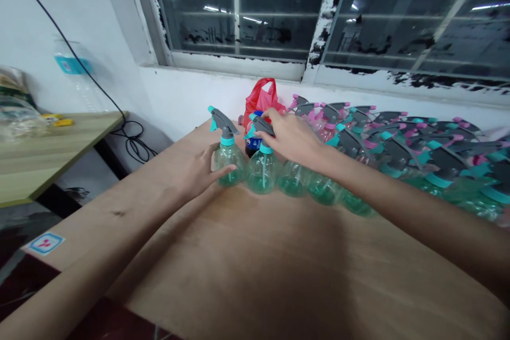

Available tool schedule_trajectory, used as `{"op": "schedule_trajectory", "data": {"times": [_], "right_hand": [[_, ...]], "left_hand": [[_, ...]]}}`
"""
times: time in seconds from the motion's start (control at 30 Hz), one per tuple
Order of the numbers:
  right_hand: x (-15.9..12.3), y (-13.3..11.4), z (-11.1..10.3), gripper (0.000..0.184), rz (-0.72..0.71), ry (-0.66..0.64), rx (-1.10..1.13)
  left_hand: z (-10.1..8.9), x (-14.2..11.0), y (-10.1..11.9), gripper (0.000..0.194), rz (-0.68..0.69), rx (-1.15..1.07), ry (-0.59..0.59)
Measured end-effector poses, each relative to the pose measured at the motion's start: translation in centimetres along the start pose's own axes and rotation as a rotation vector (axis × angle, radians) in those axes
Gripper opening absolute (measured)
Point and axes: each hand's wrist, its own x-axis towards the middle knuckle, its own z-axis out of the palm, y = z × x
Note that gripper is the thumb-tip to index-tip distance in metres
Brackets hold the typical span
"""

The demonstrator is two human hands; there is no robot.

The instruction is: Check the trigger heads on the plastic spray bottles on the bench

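Observation:
My left hand (203, 172) is around the lower left side of a clear green spray bottle (228, 162), its thumb across the front and its other fingers mostly hidden. This bottle stands upright at the left end of a row, with a grey and turquoise trigger head. My right hand (290, 133) grips the grey trigger head of the neighbouring spray bottle (261, 172) from above and the right. That bottle also rests upright on the wooden table (255, 255). More green bottles (292, 180) continue the row under my right forearm, which partly covers them.
Many spray bottles with pink or turquoise heads (382, 117) crowd the table's right side. Behind the gripped bottles are a red plastic bag (265, 96) and a dark bottle with a blue label (252, 144). A second table (79, 143), a black cable (135, 141) and windows (247, 16) surround this spot.

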Motion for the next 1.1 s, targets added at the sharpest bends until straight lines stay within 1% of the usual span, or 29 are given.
{"op": "schedule_trajectory", "data": {"times": [0.1, 0.23, 0.33, 0.4, 0.43, 0.5, 0.53, 0.6, 0.63, 0.67, 0.73, 0.8, 0.87, 0.9, 0.93, 0.97, 1.03, 1.1], "right_hand": [[-0.1, -0.2, 0.0, 0.039, 0.036, -0.037, 0.006], [-0.1, -0.6, -0.1, 0.038, 0.049, -0.066, 0.019], [-0.4, -1.0, -0.5, 0.039, 0.061, -0.079, 0.023], [-0.8, -1.4, -0.9, 0.04, 0.058, -0.087, 0.031], [-1.2, -1.6, -1.2, 0.04, 0.052, -0.089, 0.037], [-2.1, -2.2, -1.7, 0.04, 0.034, -0.093, 0.049], [-2.7, -2.5, -2.0, 0.04, 0.024, -0.096, 0.053], [-3.9, -3.1, -2.7, 0.04, 0.004, -0.1, 0.056], [-4.6, -3.4, -3.1, 0.04, -0.003, -0.101, 0.055], [-5.4, -3.7, -3.6, 0.041, -0.008, -0.102, 0.052], [-7.0, -4.1, -4.6, 0.041, -0.011, -0.103, 0.042], [-8.8, -4.4, -5.7, 0.04, -0.007, -0.108, 0.037], [-10.7, -4.2, -6.8, 0.04, -0.004, -0.111, 0.054], [-11.7, -4.0, -7.4, 0.04, 0.004, -0.112, 0.08], [-12.8, -3.5, -8.0, 0.042, 0.017, -0.116, 0.117], [-13.8, -3.0, -8.6, 0.045, 0.037, -0.125, 0.163], [-15.8, -1.6, -9.7, 0.056, 0.095, -0.166, 0.275], [-17.8, 0.1, -10.5, 0.062, 0.152, -0.228, 0.395]], "left_hand": [[0.0, 0.3, -0.2, 0.061, 0.008, 0.027, -0.009], [0.2, 0.4, -0.6, 0.066, 0.018, 0.049, -0.024], [0.2, -0.2, -0.6, 0.075, -0.015, 0.073, 0.008], [-0.1, -1.3, -0.2, 0.078, -0.031, 0.091, 0.072], [-0.4, -2.0, 0.3, 0.076, -0.028, 0.097, 0.113], [-0.9, -3.6, 1.4, 0.062, 0.038, 0.081, 0.239], [-1.0, -4.6, 2.2, 0.053, 0.069, 0.042, 0.265], [-0.8, -6.3, 3.9, 0.045, 0.114, -0.029, 0.229], [-0.4, -7.2, 4.7, 0.044, 0.1, -0.059, 0.182], [0.2, -7.9, 5.6, 0.048, 0.085, -0.093, 0.093], [1.7, -9.1, 7.3, 0.061, 0.015, -0.14, -0.034], [3.2, -10.0, 9.0, 0.069, 0.008, -0.147, -0.102], [4.3, -10.6, 10.9, 0.075, 0.019, -0.153, -0.136], [4.6, -10.8, 11.9, 0.079, 0.041, -0.16, -0.167], [4.7, -10.9, 12.9, 0.081, 0.054, -0.154, -0.173], [4.8, -10.9, 13.9, 0.079, 0.056, -0.143, -0.213], [4.8, -10.8, 15.8, 0.069, 0.056, -0.135, -0.278], [5.2, -10.6, 17.6, 0.059, 0.073, -0.135, -0.321]]}}
